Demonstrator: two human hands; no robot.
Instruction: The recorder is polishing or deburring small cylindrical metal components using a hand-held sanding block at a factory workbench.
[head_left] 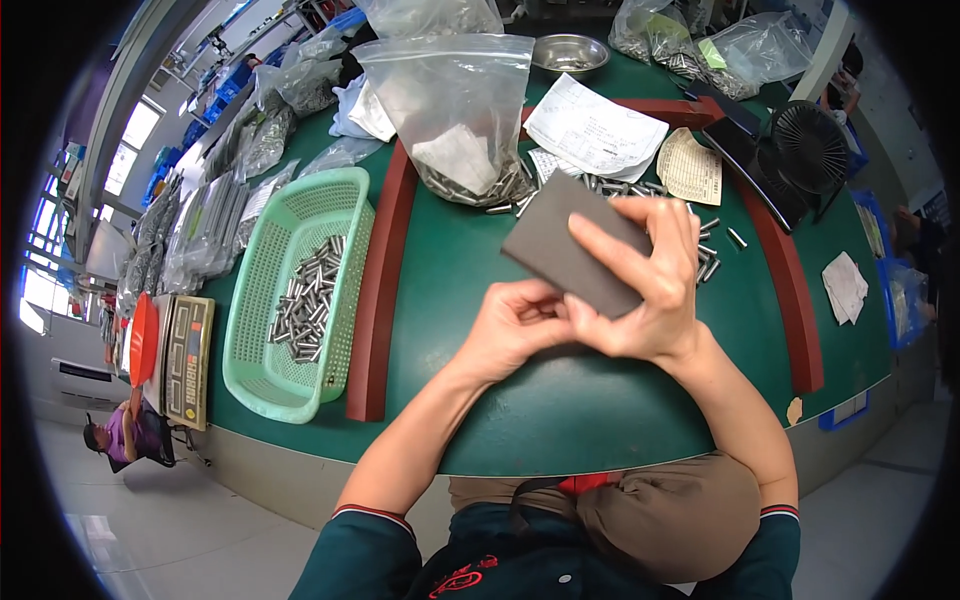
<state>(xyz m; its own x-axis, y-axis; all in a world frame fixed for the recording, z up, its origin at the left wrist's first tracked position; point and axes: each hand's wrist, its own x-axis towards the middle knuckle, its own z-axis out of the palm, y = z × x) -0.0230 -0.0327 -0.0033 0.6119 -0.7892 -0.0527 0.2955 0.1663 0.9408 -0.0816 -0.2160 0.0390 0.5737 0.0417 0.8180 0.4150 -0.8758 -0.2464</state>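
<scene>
My right hand (648, 280) grips a flat grey rectangular pad (560, 243), tilted, above the green table (450, 260). My left hand (515, 325) is curled shut right beside it, fingertips pressed against the pad's lower edge; whatever it pinches is hidden. Behind the pad lie several small metal pins (705, 255) loose on the table. A clear plastic bag (455, 110) with more pins at its bottom stands just beyond.
A light green plastic basket (275, 375) holding several metal pins sits at the left, beyond a dark red rail (378, 290). Papers (595, 130), a steel bowl (568, 52), a small black fan (810, 150), more bags and a scale (187, 360) surround the area.
</scene>
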